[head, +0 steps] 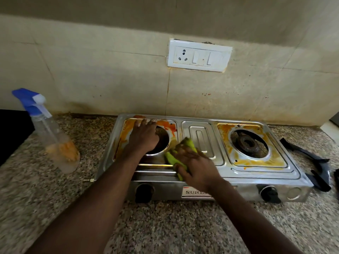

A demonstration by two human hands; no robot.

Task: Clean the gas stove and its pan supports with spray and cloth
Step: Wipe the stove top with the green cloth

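A steel two-burner gas stove (201, 136) sits on the counter, smeared with orange stains around both burner wells. My left hand (144, 136) lies flat, fingers spread, over the left burner opening and hides most of it. My right hand (194, 164) presses a green cloth (185, 145) onto the stove top just right of that opening. The right burner (248, 143) is uncovered. Black pan supports (310, 162) lie off the stove on the counter at the right. A clear spray bottle (51, 132) with a blue nozzle stands left of the stove.
The speckled granite counter (165, 226) runs along the front. A white switch and socket plate (199, 55) is on the tiled wall behind the stove. Two black knobs (270, 194) face front. A dark surface (11, 132) borders the far left.
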